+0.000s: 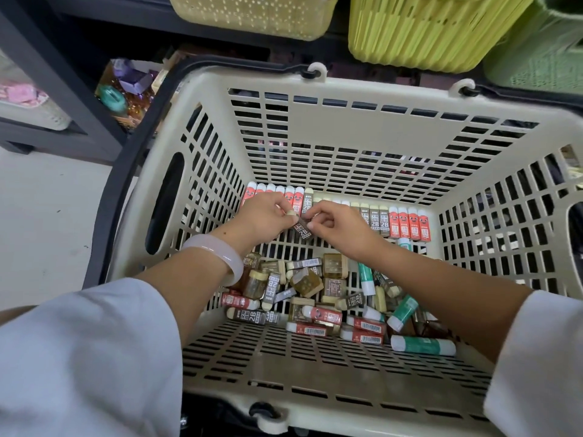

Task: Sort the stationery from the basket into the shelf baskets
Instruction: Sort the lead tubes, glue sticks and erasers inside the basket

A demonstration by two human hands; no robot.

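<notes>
A cream slotted basket [315, 127] holds loose stationery. Both my hands reach down into it. My left hand [263, 217] and my right hand [344, 225] together pinch one dark 2B eraser [303, 230] above the basket floor. Behind them a neat row of red erasers [410, 222] and dark 2B erasers [375, 219] stands against the far wall. Nearer to me lies a jumbled pile of erasers [315, 316], amber sharpeners [335, 266] and green-and-white glue sticks [422, 345].
Shelf baskets hang above: a pale yellow perforated one [252, 14], a lime ribbed one [435, 29] and a green one [536, 58]. A dark shelf frame [56, 77] stands at left with boxed goods [132, 89] beneath. The basket's black handle [126, 171] curves along its left side.
</notes>
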